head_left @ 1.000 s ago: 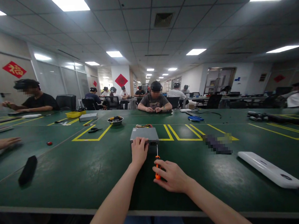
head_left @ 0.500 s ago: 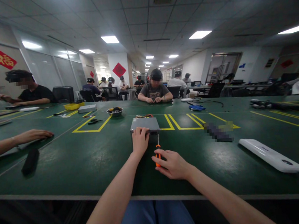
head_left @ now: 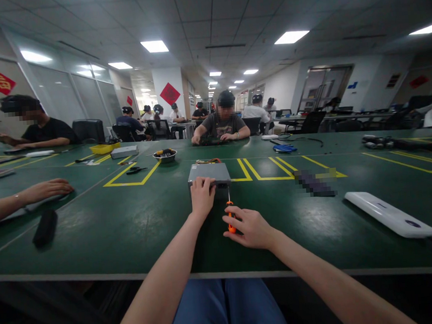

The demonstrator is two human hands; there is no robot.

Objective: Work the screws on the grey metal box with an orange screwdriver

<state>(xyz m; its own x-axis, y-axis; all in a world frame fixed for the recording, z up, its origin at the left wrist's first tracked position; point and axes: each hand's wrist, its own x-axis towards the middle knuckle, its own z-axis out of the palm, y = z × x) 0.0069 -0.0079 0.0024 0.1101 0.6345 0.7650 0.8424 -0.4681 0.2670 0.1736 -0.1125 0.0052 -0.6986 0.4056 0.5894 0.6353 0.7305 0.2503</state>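
Observation:
A grey metal power supply unit [head_left: 210,172] rests on the green table, its socket face turned towards me and coloured wires behind it. Across its front left edge lies my left hand [head_left: 202,195], gripping it with fingers on top. My right hand [head_left: 249,227] closes its fingertips round the orange and black handle of a screwdriver [head_left: 230,220]. The thin shaft points away from me, its tip at the lower right of the unit's front face. What the tip touches is too small to tell.
A metal bowl [head_left: 165,156] of small parts stands behind, near black clippers [head_left: 136,170] and a yellow tray [head_left: 104,148]. At right lie a blurred-out dark item [head_left: 315,183] and a white device [head_left: 392,213]. A co-worker's hand [head_left: 49,189] rests at left, by a black block [head_left: 45,228].
The view has tilted slightly, so the table sits a little higher. My right fingers have shifted a little on the screwdriver handle. My left hand stays on the power supply unit.

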